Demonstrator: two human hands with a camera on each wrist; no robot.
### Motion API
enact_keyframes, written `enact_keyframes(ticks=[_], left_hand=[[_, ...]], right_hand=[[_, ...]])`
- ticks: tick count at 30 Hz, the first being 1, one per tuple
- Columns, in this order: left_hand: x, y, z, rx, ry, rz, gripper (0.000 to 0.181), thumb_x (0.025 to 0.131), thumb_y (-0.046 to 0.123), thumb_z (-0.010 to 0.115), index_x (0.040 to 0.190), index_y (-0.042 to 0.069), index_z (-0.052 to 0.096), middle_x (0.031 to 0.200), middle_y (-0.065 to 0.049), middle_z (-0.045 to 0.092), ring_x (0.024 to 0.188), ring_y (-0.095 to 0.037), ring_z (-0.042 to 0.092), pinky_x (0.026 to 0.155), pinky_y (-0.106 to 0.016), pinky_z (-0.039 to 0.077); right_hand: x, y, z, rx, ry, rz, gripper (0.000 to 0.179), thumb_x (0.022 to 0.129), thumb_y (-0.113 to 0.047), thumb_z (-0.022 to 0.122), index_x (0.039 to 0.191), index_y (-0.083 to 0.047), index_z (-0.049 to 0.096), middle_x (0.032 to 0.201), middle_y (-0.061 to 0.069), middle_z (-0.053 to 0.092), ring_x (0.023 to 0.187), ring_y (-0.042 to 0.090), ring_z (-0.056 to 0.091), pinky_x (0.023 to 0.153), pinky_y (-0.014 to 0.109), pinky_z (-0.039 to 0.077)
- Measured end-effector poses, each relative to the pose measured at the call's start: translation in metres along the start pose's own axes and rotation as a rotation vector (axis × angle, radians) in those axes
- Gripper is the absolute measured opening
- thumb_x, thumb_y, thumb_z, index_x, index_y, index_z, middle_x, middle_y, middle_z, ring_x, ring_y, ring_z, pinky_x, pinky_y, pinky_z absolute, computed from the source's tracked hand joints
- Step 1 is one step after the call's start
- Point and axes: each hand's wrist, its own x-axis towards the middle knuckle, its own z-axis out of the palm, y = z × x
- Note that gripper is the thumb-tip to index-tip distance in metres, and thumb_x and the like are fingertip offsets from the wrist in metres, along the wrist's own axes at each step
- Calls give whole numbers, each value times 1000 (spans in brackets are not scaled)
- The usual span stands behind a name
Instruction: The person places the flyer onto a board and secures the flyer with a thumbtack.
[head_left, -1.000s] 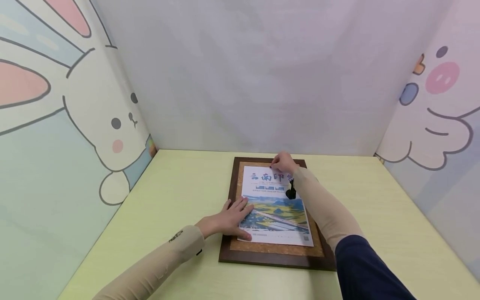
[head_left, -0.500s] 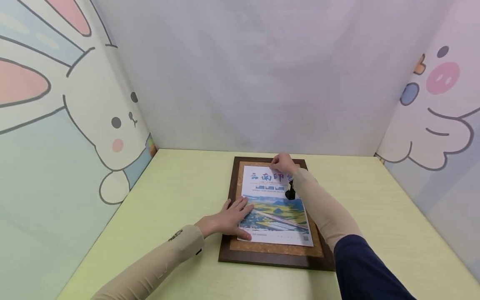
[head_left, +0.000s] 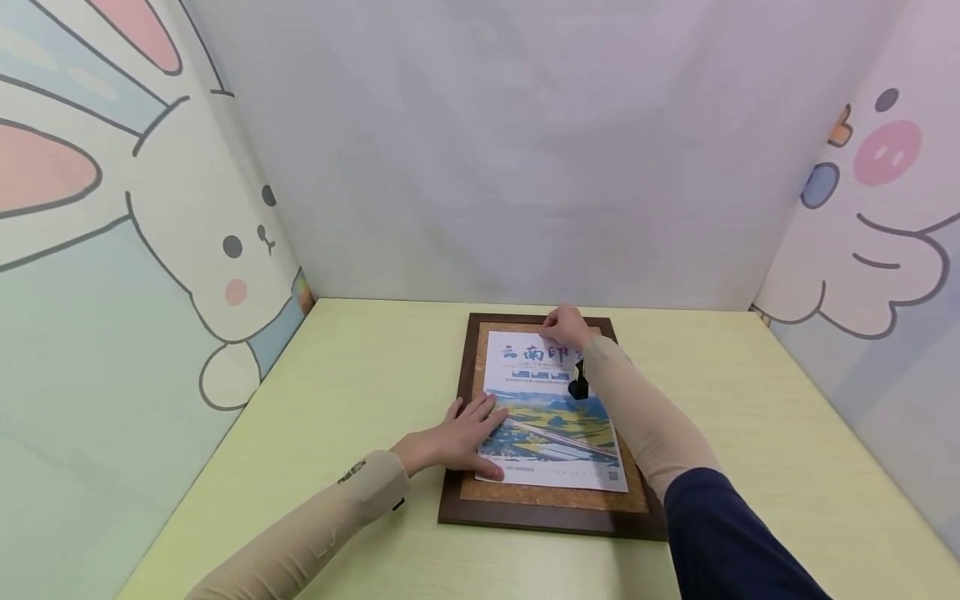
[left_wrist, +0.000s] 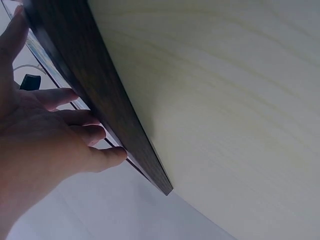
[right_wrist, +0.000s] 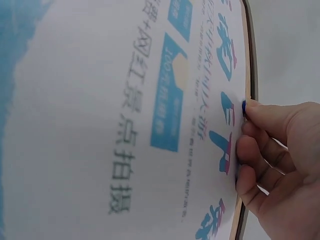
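Observation:
A printed poster (head_left: 555, 429) with a blue and yellow landscape lies on a cork board (head_left: 555, 497) with a dark wooden frame. My left hand (head_left: 456, 437) rests with spread fingers on the poster's left edge and the frame; the left wrist view shows its fingers over the frame's side (left_wrist: 100, 95). At the poster's top edge, my right hand (head_left: 567, 327) pinches a small blue push pin (right_wrist: 244, 108) between thumb and forefinger. The hand hides most of the pin. Its other fingers curl against the paper near the large title characters.
The board lies on a pale yellow-green table (head_left: 360, 367), close to the grey back wall (head_left: 480, 167). Side panels with a cartoon rabbit (head_left: 202, 217) and a cartoon pig (head_left: 885, 200) flank the table. A small black device (head_left: 578, 387) sits at the right wrist.
Both hands keep their places on the poster. The right forearm shifts very slightly to the left; the poster and board stay where they were.

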Motion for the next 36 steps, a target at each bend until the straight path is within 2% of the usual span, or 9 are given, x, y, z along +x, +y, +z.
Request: enact_keyframes(ticks=[7,12,16,19,22,30,36], left_hand=[[3,0,0,-4,-2,9,96,81,58,67,155,15,22,164,-13,10,152,-31,4,118,-61,4],[5,1,2,1,-3,11,97,81,60,67,155,15,22,164,-13,9,152,-31,4,118,-60,4],[4,1,4,9,-2,3,97,80,60,67,154,15,24,163,-13,11,152,-32,5,118,-60,5],[4,0,3,13,2,-1,97,80,60,67,154,14,25,163,-14,12,151,-33,6,118,-60,6],[5,-2,0,15,5,2,96,80,60,68,154,14,26,163,-14,13,151,-33,7,118,-61,6],[6,-8,-4,1,7,1,96,80,59,68,154,14,25,163,-15,12,151,-34,7,117,-62,7],[4,-15,-9,-55,-3,5,93,81,56,69,153,15,27,163,-15,9,151,-35,5,117,-62,8]], right_hand=[[0,4,0,13,20,37,13,92,-20,65,89,-8,68,92,10,64,82,23,59,74,34,47],[-7,8,-1,23,32,23,15,93,-20,64,89,-6,66,89,10,63,80,23,58,71,31,45],[-19,10,-5,67,53,-26,15,94,-20,61,93,-5,64,92,11,61,82,24,55,74,33,45],[-26,9,-12,62,89,-102,15,96,-17,58,95,-3,62,92,12,60,80,23,54,72,33,45],[-33,4,-22,23,103,-155,17,98,-17,54,100,-2,62,94,14,62,79,23,54,70,32,45],[-44,-4,-40,-22,112,-197,19,98,-17,54,106,-2,63,97,16,64,80,24,55,69,32,46],[-55,-15,-49,-108,154,-299,26,99,-20,54,117,-4,63,103,14,66,87,25,60,75,38,51]])
